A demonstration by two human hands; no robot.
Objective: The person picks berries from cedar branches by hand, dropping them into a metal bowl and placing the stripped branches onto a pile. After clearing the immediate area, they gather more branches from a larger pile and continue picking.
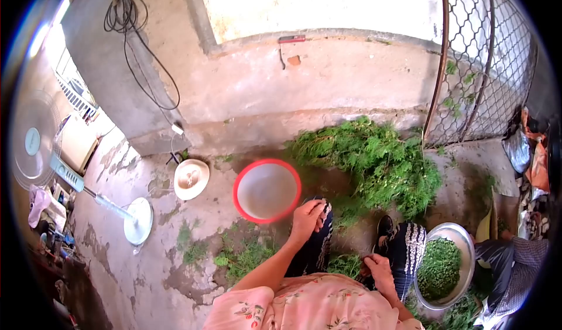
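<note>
My left hand [307, 220] is at my left knee, beside a white basin with a red rim [268, 219]; its fingers are curled, and I cannot make out anything in them. Low between my legs, my right hand [381, 273] has its fingers pressed together near some green sprigs [345, 265]; whatever it might hold is too small to tell. Right of my right leg stands a metal bowl [469, 268] with many small green pieces [438, 268] in it. A big heap of leafy green plants [374, 160] lies in front of my feet.
Another person's dark-clothed leg [494, 265] is close beside the metal bowl. To the left are a straw hat [191, 179] and a standing fan [137, 220]. A wall [316, 90] and a metal lattice gate [480, 60] stand ahead. Loose greens [249, 257] lie on the floor.
</note>
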